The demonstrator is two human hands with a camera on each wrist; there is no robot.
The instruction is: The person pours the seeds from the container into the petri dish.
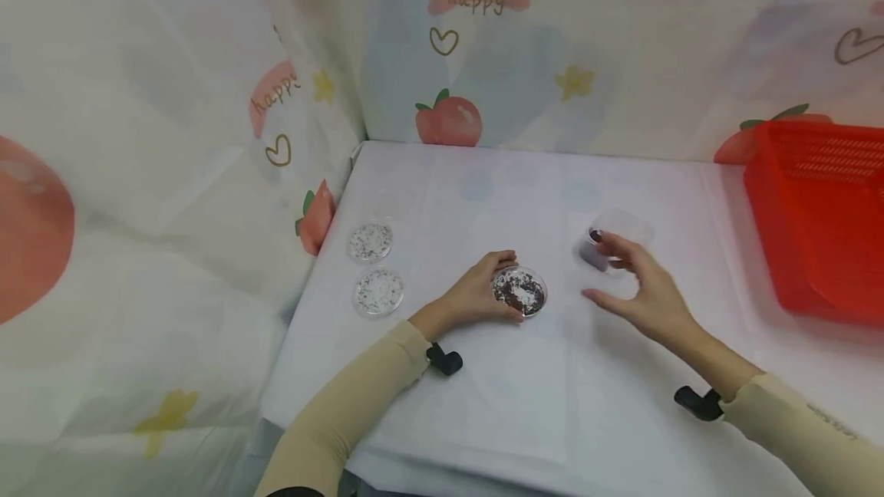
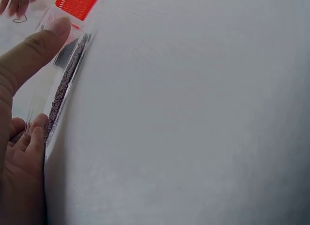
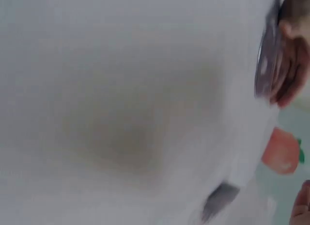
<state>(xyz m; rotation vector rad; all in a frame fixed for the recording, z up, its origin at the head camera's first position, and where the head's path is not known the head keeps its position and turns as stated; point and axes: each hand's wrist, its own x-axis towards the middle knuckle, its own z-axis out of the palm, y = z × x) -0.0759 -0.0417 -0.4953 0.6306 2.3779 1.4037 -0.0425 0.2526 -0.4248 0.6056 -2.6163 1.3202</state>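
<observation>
My left hand [image 1: 476,290] holds a clear petri dish [image 1: 543,294] on the white table, thumb on its near side and fingers on its far side. Dark brown granules lie unevenly in the dish, with white showing between them; the left wrist view shows them edge-on as a dark layer [image 2: 65,87]. The right hand [image 1: 649,290] is spread beside a small cup [image 1: 592,253] with dark contents. A gap between fingers and cup [image 3: 220,200] shows in the blurred right wrist view. Behind the cup is a clear plastic piece [image 1: 631,225], its shape hard to tell.
Two petri dishes with sparse dark specks, a far one [image 1: 371,241] and a near one [image 1: 378,292], lie at the table's left. A red plastic basket [image 1: 794,251] stands at the right. Patterned cloth [image 1: 511,60] hangs behind and to the left.
</observation>
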